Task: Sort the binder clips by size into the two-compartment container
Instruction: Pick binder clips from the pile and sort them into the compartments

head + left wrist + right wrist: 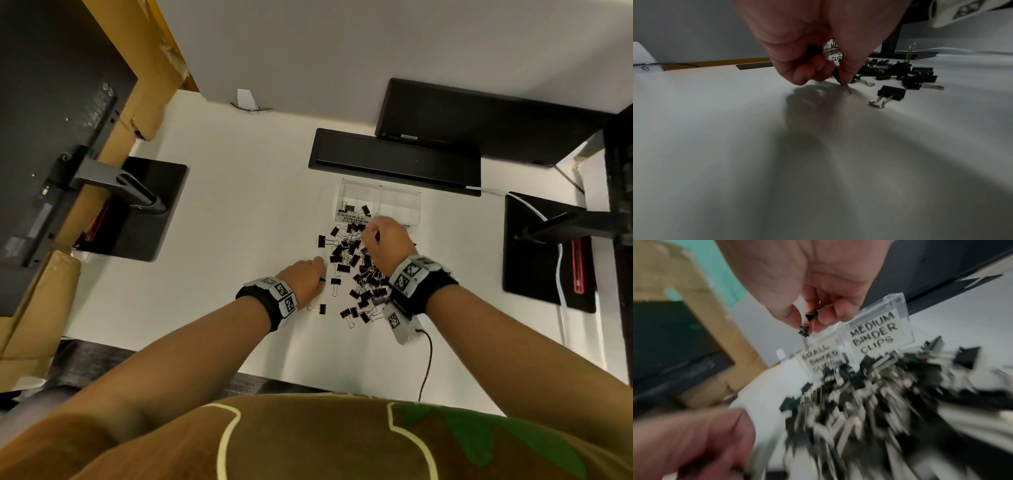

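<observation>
A pile of black binder clips [356,270] lies on the white table in front of a clear two-compartment container [376,205]. Its labels read SMALL BINDER CLIPS [821,359] and MEDIUM BINDER CLIPS [873,335]. A few clips [352,209] lie in the small compartment. My right hand [375,233] hovers near the container's front and pinches a small clip [804,331], handles hanging down; another clip [813,313] sits in its curled fingers. My left hand [308,274] is at the pile's left edge, pinching a clip [841,81] that touches the table.
A black bar [394,161] lies just behind the container. Monitor stands [144,205] [548,250] flank the work area, and a white cable [561,274] runs along the right one. Cardboard boxes [34,308] stand at the left. Stray clips [890,95] lie near my left hand.
</observation>
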{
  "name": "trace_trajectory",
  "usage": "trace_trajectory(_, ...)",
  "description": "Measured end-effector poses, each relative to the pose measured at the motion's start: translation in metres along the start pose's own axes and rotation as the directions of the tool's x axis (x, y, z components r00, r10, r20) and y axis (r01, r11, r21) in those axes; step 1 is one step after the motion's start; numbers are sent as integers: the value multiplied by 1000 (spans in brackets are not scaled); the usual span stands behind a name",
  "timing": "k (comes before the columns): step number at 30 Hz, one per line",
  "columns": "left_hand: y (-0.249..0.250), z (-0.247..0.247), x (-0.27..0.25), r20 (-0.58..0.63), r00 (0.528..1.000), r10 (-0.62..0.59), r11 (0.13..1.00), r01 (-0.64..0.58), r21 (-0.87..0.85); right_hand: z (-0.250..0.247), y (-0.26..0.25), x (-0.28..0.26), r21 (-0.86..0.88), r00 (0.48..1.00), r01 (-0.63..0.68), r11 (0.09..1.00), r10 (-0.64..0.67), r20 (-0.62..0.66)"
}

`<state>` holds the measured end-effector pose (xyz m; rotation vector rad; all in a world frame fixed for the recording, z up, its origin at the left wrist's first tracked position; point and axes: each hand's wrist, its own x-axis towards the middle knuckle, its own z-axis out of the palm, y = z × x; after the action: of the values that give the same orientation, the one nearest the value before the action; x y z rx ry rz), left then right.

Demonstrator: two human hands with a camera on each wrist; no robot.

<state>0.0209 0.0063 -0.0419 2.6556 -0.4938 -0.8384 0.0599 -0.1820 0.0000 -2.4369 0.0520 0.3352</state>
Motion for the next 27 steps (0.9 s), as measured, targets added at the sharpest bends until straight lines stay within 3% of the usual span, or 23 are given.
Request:
trace_trajectory(3, -1, 0, 1, -30, 999, -13, 997, 11, -71, -20, -10, 29, 42, 996, -34, 999, 37, -77)
trace_trajectory(9, 6, -10, 4, -78, 997, -6, 981, -10, -192, -30, -19, 64, -127, 998, -57, 990, 57, -2)
trace_trajectory(14, 16, -23, 19, -144, 987, -74, 938, 20, -346, -29, -13, 57, 7, 996, -92, 996, 92, 6)
trace_trajectory(19, 32, -52, 44, -255, 962, -94, 928, -8, -372, -24, 5, 23, 69, 998, -65, 995, 67, -21)
trace_trajectory(23, 44, -80, 74, -320, 944, -80, 948, -27, -317, -2, 28, -22, 6, 987, -3, 1000, 2, 162)
trace_trajectory(27, 52, -97, 99, -301, 949, -92, 965, 10, -262, 20, 42, -60, -132, 924, 108, 985, -50, 379)
